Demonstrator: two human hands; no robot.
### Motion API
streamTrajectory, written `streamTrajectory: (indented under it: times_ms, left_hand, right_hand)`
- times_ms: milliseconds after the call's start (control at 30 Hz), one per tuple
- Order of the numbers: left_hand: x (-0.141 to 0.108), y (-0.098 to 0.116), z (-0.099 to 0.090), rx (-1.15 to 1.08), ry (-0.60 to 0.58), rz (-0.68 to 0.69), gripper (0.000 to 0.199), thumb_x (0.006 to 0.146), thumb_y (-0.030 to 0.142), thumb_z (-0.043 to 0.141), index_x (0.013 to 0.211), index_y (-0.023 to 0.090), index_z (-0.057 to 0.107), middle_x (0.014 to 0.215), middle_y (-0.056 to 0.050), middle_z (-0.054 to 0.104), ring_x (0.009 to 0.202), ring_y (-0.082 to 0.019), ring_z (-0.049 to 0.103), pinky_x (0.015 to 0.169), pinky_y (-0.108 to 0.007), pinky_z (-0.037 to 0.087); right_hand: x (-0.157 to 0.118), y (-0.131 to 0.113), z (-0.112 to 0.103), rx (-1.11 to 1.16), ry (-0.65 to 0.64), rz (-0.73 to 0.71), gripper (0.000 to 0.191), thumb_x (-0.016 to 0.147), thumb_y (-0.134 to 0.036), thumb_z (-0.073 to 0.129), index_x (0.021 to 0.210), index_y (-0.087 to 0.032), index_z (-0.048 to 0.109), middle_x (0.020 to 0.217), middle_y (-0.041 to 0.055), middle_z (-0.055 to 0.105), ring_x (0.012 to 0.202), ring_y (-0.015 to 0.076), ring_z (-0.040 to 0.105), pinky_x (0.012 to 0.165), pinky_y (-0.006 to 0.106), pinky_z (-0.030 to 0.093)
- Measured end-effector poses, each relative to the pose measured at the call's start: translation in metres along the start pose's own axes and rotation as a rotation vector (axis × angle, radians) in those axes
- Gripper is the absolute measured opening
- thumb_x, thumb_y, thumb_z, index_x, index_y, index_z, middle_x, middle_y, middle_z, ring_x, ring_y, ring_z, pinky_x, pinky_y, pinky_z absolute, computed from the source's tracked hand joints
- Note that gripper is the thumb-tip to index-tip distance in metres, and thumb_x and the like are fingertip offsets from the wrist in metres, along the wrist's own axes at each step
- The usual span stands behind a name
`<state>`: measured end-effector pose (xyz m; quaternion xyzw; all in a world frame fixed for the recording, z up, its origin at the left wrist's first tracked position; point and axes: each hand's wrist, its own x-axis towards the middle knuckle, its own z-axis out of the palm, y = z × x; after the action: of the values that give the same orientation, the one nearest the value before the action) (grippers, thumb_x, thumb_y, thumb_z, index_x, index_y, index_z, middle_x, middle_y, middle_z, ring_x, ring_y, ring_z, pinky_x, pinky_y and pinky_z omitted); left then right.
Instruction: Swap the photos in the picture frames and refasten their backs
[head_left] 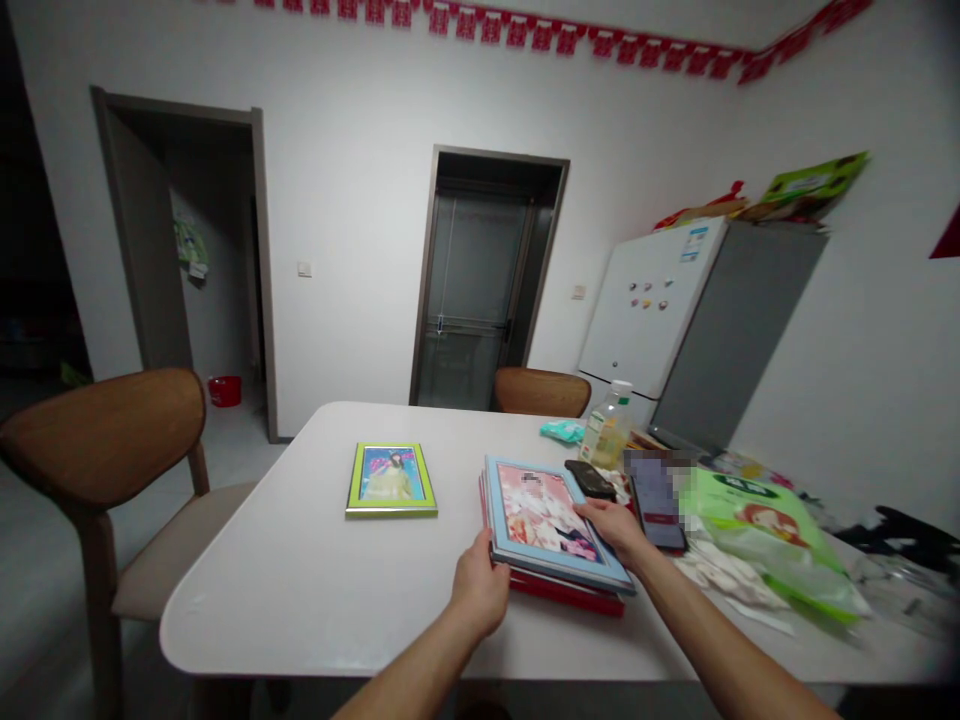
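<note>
A light-blue picture frame point(546, 515) with a pink picture lies on top of a stack near the table's front edge. Below it, a red frame or box point(570, 592) sticks out at the front. My left hand point(480, 588) has its fingers closed round the near left corner of the blue frame. On its right edge, my right hand point(613, 528) grips with the thumb on top. The blue frame looks slightly out of line with the stack; whether it is lifted I cannot tell. Apart to the left, a yellow-green picture frame point(391, 480) lies flat, face up.
The white table point(300, 590) has a rounded left corner. To the right are a dark object point(592, 482), a phone point(658, 505), a bottle point(606, 430), a teal packet point(562, 431) and a green bag point(772, 530). Wooden chairs point(112, 430) stand at the left and back.
</note>
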<state>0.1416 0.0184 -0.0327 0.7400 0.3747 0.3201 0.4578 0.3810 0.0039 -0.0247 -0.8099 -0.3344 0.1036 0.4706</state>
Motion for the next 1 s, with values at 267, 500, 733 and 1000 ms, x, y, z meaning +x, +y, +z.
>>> streamTrajectory:
  times_ms: [267,500,733,1000]
  left_hand:
    - [-0.011,-0.045,-0.056,0.251,0.070,-0.055,0.048,0.067,0.013,0.047,0.114,0.006,0.043,0.119,-0.014,0.048,0.110,-0.020,0.042,0.095,-0.028,0.027]
    - [-0.030,-0.076,-0.105,0.434,0.209,-0.024,0.044,0.067,0.013,0.045,0.110,0.005,0.045,0.115,-0.013,0.050,0.107,-0.021,0.043,0.094,-0.030,0.029]
    - [-0.047,-0.072,-0.123,0.599,0.230,0.054,0.049,0.063,0.011,0.048,0.113,0.008,0.046,0.124,-0.013,0.042,0.116,-0.022,0.033,0.098,-0.036,0.023]
    - [-0.084,-0.075,-0.107,0.734,-0.006,0.177,0.075,0.060,0.043,0.061,0.123,0.012,0.033,0.131,-0.011,0.033,0.122,-0.027,0.023,0.101,-0.046,0.013]
  right_hand:
    - [-0.020,-0.034,0.031,-0.324,0.003,-0.268,0.045,0.067,-0.024,0.044,0.107,-0.006,0.051,0.106,0.0193,0.054,0.102,0.0286,0.047,0.086,0.041,0.032]
    - [-0.102,-0.110,0.165,-0.353,-0.428,-0.789,0.036,0.067,-0.025,0.049,0.102,-0.020,0.054,0.106,0.0059,0.056,0.099,0.0175,0.047,0.083,0.027,0.033]
    - [-0.119,-0.112,0.201,-0.424,-0.432,-0.793,0.032,0.065,-0.014,0.043,0.094,-0.017,0.056,0.099,0.0090,0.054,0.093,0.0203,0.045,0.078,0.032,0.029]
    - [-0.190,-0.065,0.140,-0.093,-0.586,-0.846,0.041,0.059,-0.008,0.038,0.092,-0.021,0.058,0.094,0.0048,0.056,0.091,0.0181,0.046,0.084,0.033,0.031]
